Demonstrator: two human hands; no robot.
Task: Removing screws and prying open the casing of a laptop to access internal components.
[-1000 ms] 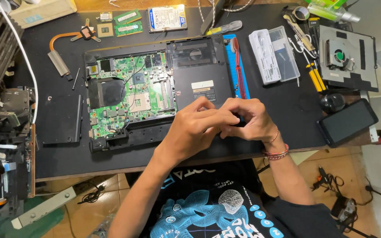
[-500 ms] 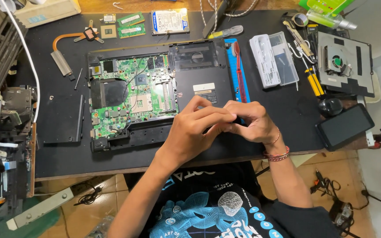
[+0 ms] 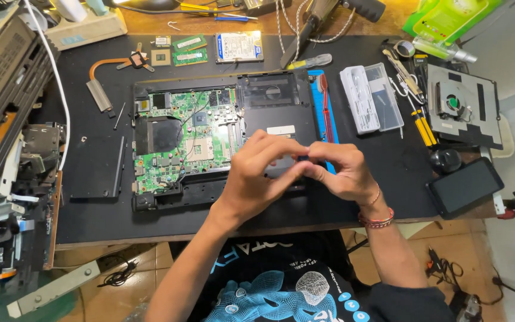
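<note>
My left hand [image 3: 256, 176] and my right hand [image 3: 342, 174] meet fingertip to fingertip just above the near right corner of an opened laptop base [image 3: 275, 98]. Both pinch a small dark part [image 3: 303, 159] between thumb and fingers; most of it is hidden by the fingers. The laptop's green motherboard [image 3: 189, 134] lies bare to the left of my hands. A red toothbrush [image 3: 324, 101] rests on a blue strip just beyond my right hand.
On the black mat [image 3: 388, 179] lie a clear plastic case [image 3: 371, 98], yellow screwdrivers [image 3: 424, 126], a fan plate [image 3: 463, 107], a dark phone [image 3: 465, 186], a hard drive [image 3: 238, 46], memory sticks [image 3: 189, 49], a copper heat pipe [image 3: 99, 89] and a black cover panel [image 3: 93, 167]. Dismantled machines crowd the left edge.
Both hands stay joined on the small dark part in about the same place over the laptop's corner. The fingers have shifted slightly around it.
</note>
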